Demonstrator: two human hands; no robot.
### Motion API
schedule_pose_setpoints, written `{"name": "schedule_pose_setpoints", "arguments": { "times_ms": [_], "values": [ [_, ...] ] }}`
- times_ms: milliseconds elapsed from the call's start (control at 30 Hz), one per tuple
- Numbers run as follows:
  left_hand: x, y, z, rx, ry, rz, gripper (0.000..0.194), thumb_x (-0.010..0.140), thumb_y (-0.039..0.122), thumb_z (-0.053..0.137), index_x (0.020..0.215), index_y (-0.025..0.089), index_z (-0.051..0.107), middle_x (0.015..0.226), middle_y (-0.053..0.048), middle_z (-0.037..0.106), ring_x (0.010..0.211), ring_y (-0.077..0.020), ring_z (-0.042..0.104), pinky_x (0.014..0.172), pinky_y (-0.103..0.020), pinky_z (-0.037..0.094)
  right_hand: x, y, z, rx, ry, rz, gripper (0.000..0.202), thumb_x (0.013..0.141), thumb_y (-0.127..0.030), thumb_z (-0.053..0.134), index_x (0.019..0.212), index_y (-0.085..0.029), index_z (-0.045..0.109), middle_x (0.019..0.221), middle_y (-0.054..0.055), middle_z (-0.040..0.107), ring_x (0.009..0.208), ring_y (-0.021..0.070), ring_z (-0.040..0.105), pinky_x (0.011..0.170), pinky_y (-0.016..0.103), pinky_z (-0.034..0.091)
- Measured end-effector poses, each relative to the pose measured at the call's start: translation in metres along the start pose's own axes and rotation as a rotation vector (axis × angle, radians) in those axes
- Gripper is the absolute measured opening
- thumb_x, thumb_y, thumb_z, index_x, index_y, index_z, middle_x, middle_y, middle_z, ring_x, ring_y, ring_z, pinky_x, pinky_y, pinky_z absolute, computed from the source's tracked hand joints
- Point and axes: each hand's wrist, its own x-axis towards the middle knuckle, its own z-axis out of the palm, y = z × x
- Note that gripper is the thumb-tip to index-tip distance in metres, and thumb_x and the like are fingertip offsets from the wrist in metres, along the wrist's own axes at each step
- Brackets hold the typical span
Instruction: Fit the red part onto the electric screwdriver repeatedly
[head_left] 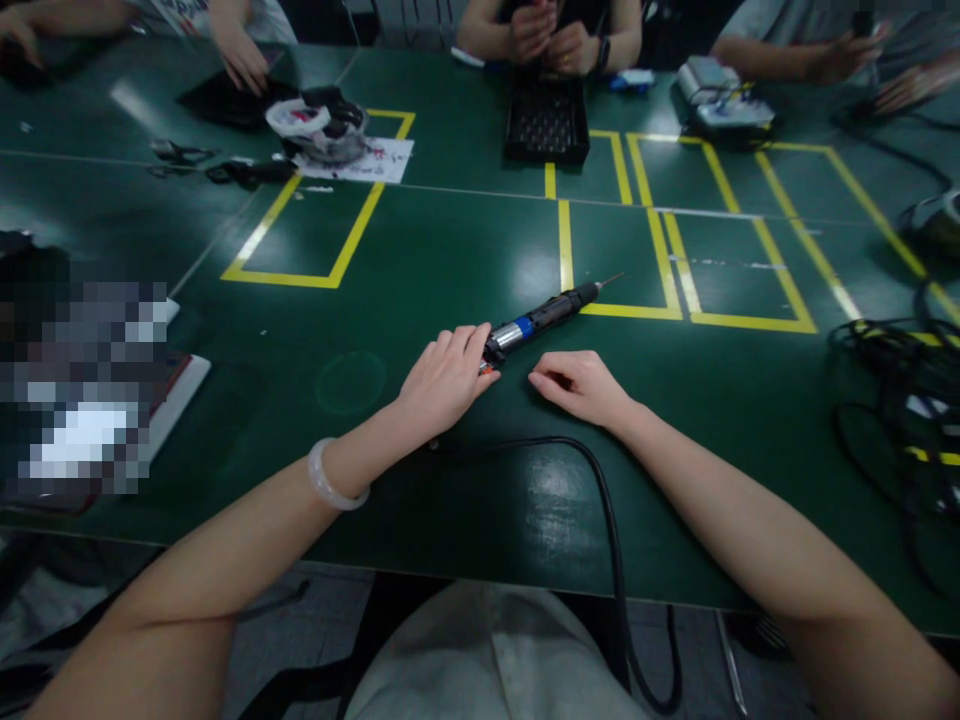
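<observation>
An electric screwdriver (pixel 536 322), black with silver and blue bands, lies slantwise on the green table, its thin bit pointing away to the right. My left hand (pixel 448 372) is closed over its rear end, which the fingers partly hide. Just right of the tool, my right hand (pixel 577 385) rests on the table, fingers curled in, with nothing visible in it. A black cord (pixel 600 480) comes out near my left wrist, runs right across the table and drops over the front edge.
Yellow tape outlines (pixel 281 280) mark the table (pixel 450 240). A black tray (pixel 546 125) stands at the far side before a co-worker's hands. Bagged items (pixel 322 125) lie far left on a paper. Tangled cables (pixel 892 380) lie at right; a blurred-out object (pixel 97 390) sits at left.
</observation>
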Motion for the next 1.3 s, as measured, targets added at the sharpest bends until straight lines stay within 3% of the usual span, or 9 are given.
{"name": "schedule_pose_setpoints", "arguments": {
  "times_ms": [167,333,600,800,967,1300],
  "values": [
    [0.004,-0.044,-0.001,0.049,0.008,-0.139,0.06,0.101,0.037,0.059,0.15,0.008,0.04,0.136,-0.022,0.055,0.113,-0.0371,0.056,0.093,-0.044,0.047,0.002,0.001,0.0,0.0,-0.031,0.006,0.031,0.1,-0.035,0.048,0.076,-0.019,0.061,0.068,0.0,0.058,0.062,0.012,0.052,0.062,0.025,0.035],
    [0.01,-0.105,0.002,0.102,0.022,-0.359,0.057,0.102,0.042,0.057,0.146,0.008,0.044,0.131,-0.023,0.057,0.114,-0.041,0.057,0.092,-0.046,0.048,0.002,0.002,0.001,-0.014,-0.04,0.015,0.032,0.1,-0.035,0.047,0.076,-0.019,0.06,0.068,0.0,0.059,0.062,0.012,0.053,0.063,0.025,0.035],
    [0.017,-0.21,0.007,0.233,0.044,-0.625,0.054,0.104,0.044,0.053,0.137,0.001,0.046,0.133,-0.022,0.055,0.117,-0.0353,0.054,0.101,-0.048,0.046,0.002,0.002,0.001,-0.025,-0.048,0.029,0.033,0.1,-0.035,0.046,0.077,-0.018,0.062,0.069,0.001,0.06,0.063,0.0128,0.056,0.063,0.025,0.035],
    [0.022,-0.266,0.007,0.173,0.052,-0.758,0.055,0.104,0.041,0.052,0.138,-0.002,0.044,0.142,-0.023,0.049,0.123,-0.0334,0.047,0.107,-0.054,0.039,0.003,0.002,0.001,-0.032,-0.06,0.038,0.032,0.1,-0.035,0.046,0.078,-0.018,0.062,0.071,0.002,0.063,0.065,0.0134,0.058,0.064,0.025,0.035],
    [0.023,-0.285,0.006,0.145,0.047,-0.804,0.061,0.104,0.042,0.052,0.142,-0.004,0.041,0.146,-0.025,0.046,0.124,-0.0345,0.045,0.106,-0.058,0.039,0.003,0.002,0.001,-0.027,-0.054,0.03,0.032,0.1,-0.035,0.047,0.078,-0.018,0.062,0.071,0.002,0.062,0.065,0.0129,0.057,0.065,0.025,0.036],
    [0.018,-0.277,0.007,0.187,0.088,-0.763,0.066,0.102,0.047,0.051,0.139,-0.007,0.042,0.142,-0.025,0.048,0.121,-0.0317,0.044,0.105,-0.053,0.039,0.003,0.003,0.002,-0.024,-0.058,0.044,0.033,0.1,-0.035,0.046,0.078,-0.018,0.062,0.071,0.002,0.063,0.065,0.0134,0.058,0.065,0.026,0.036]
  ]
}}
